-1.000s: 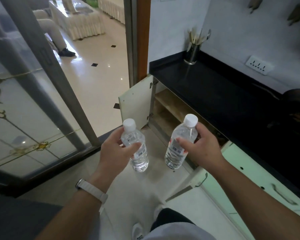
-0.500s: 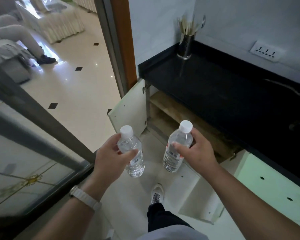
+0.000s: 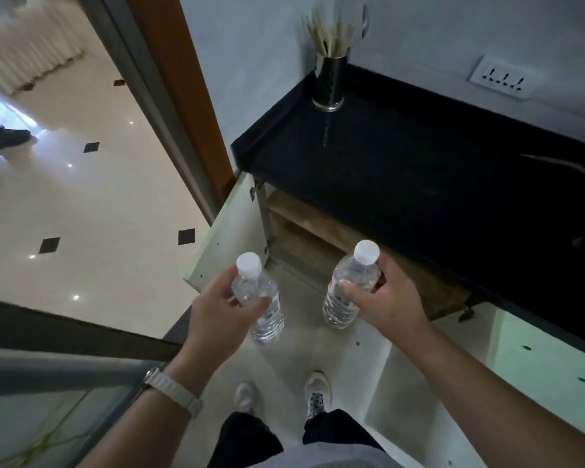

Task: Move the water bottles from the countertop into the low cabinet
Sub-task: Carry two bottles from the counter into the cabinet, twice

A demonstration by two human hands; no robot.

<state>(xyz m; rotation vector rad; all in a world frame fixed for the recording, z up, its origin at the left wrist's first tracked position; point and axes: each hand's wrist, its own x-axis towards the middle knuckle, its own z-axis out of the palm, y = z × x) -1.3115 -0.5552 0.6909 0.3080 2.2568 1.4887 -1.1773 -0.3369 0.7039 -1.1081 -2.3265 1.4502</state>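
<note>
Over the last second the view has tipped downward and drawn closer to the cabinet (image 3: 304,238). The open cabinet mouth now sits just above the bottles at frame centre, and both shoes (image 3: 245,398) have come into sight at the bottom. The grips have not changed. The left hand (image 3: 217,315) is wrapped round the left bottle (image 3: 267,315), with the thumb across its front. The right hand (image 3: 382,298) is curled round the right bottle (image 3: 352,282) just under the shoulder. Both bottles are upright with caps on, held in the air, near each other but apart, and in front of the opening rather than inside it. I judge the carry to be nearly over. What is left is to stoop and set each bottle on the wooden shelf, which lies low and under the overhang of the countertop (image 3: 419,170). By count there are two bottles, both in hand, and two hands. There is one cabinet with two doors swung open, the left door (image 3: 230,231) at centre left and the right door (image 3: 402,383) at lower right. There is also one utensil holder (image 3: 330,82) at the top of the countertop, one socket plate (image 3: 502,81) at the upper right, and one watch (image 3: 173,390) on the left wrist.
</note>
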